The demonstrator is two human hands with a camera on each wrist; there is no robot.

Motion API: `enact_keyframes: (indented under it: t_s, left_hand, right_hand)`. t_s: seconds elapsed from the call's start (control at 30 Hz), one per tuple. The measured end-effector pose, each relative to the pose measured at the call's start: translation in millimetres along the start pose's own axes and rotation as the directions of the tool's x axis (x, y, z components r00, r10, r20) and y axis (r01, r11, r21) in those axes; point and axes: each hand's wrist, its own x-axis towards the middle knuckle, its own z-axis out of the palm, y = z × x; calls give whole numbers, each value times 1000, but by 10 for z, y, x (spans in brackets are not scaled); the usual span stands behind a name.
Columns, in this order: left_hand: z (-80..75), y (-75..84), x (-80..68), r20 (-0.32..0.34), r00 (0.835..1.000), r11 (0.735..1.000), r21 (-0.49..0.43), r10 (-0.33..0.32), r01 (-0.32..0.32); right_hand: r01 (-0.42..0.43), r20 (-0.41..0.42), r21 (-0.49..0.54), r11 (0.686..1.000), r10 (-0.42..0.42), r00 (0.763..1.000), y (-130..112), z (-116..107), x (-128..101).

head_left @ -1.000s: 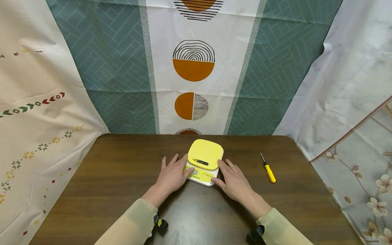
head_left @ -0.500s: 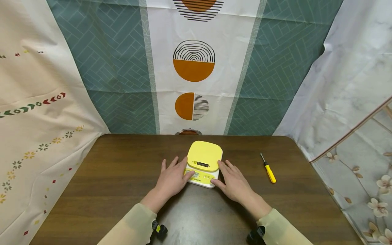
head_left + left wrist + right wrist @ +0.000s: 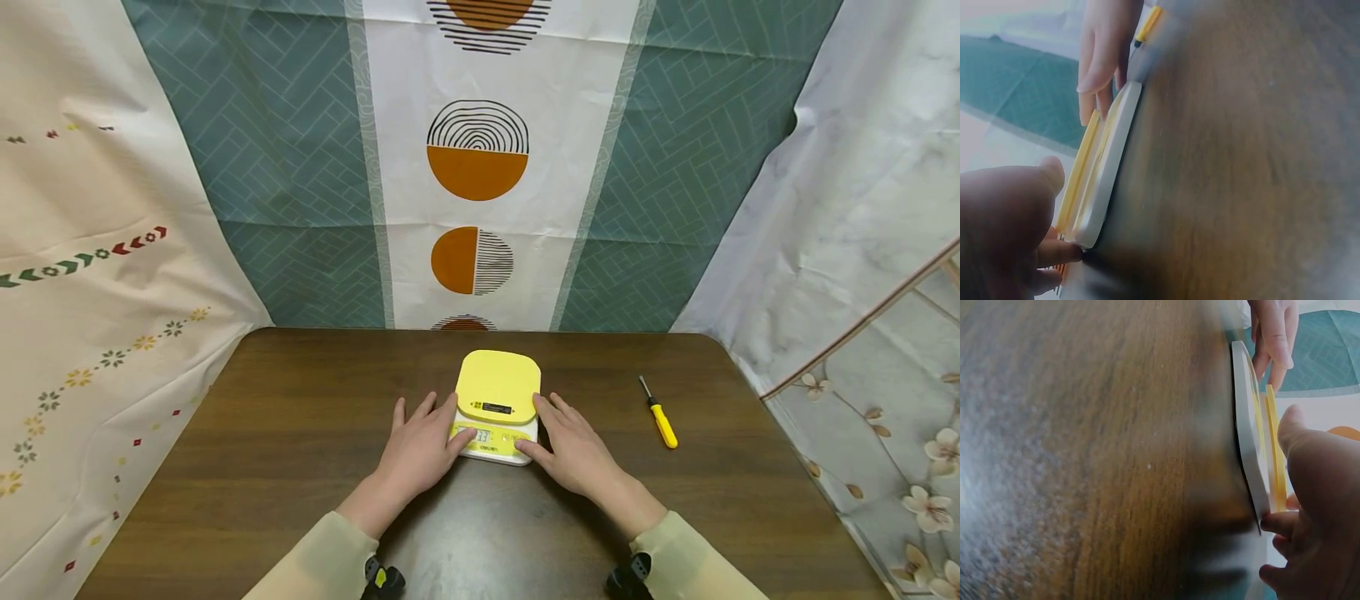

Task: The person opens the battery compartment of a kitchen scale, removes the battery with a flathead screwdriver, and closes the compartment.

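Small yellow kitchen scale (image 3: 496,406) flat on the dark wood tabletop (image 3: 262,433), roughly centred side to side, nearer the far edge than the near one. Long axis front to back: white control end with display and buttons toward the wearer, rounded yellow platform end toward the patterned backdrop (image 3: 477,158); squared up, only faintly skewed. Rounded-square yellow weighing platform over a white base; dark label strip on the platform's near edge; small grey display and pale buttons on a yellow strip below it. Side-on in the left wrist view, scale (image 3: 1102,175) as a thin white body with a thinner yellow plate just above, a narrow gap between; same layering in the right wrist view (image 3: 1259,444). Left hand (image 3: 422,444) flat on the tabletop against the scale's left side, fingers (image 3: 420,410) straight and spread, thumb tip at the near-left corner touching the control strip. Right hand (image 3: 573,450) mirrored on the right side, fingers (image 3: 558,411) straight and loosely spread, thumb at the near-right corner. Neither hand curled round the scale; both bracketing it, touching at the edges. Pale sleeves at both wrists. Yellow-handled screwdriver (image 3: 658,414) lying well apart to the right, metal tip pointing away, handle toward the wearer. Floral cloth (image 3: 885,350) hanging at the right.
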Motion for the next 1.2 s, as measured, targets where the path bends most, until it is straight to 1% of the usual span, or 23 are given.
enact_keyframes:
  t_s: [0.4, 0.7, 0.97, 1.2]
  left_hand:
    - [-29, 11, -139, 12, 1000, 1000, 5, -14, 14]
    - [-50, 42, -244, 18, 1000, 1000, 18, -17, 16]
    - [-57, 69, -292, 16, 1000, 1000, -1, -7, 7]
    - [-78, 37, -296, 20, 1000, 1000, 0, -6, 6]
  right_hand:
    - [27, 8, 20, 999, -28, 1000, -24, -3, 15]
    - [24, 19, 53, 998, -25, 1000, -36, 8, 30]
    - [25, 20, 53, 998, -26, 999, -16, 12, 42]
    - [8, 15, 66, 998, -9, 1000, -35, 3, 41]
